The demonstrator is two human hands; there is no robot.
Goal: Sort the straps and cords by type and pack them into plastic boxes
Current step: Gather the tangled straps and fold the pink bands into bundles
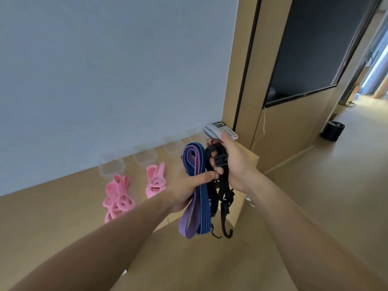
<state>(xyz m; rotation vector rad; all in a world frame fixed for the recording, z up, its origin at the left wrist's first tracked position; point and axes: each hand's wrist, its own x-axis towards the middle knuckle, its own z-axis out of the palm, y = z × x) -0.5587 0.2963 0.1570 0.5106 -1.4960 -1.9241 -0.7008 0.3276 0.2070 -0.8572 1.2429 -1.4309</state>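
Note:
My left hand (189, 186) grips a folded blue elastic strap (196, 164) with red stripes, held up above the tan tabletop (52, 217); its purple end hangs down. My right hand (233, 162) is closed on a bundle of black cords (223, 192) with a buckle and hooks dangling below. The two bundles touch each other. Two piles of pink straps lie on the table, one pink pile (118, 199) at the left and another pink pile (156, 180) beside my left wrist. Several clear plastic boxes (111, 168) stand in a row along the wall.
A white desk phone (220, 130) sits at the table's far right corner by the wooden pillar. A dark screen (315, 49) hangs on the right wall. A black bin (332, 131) stands on the floor at the right.

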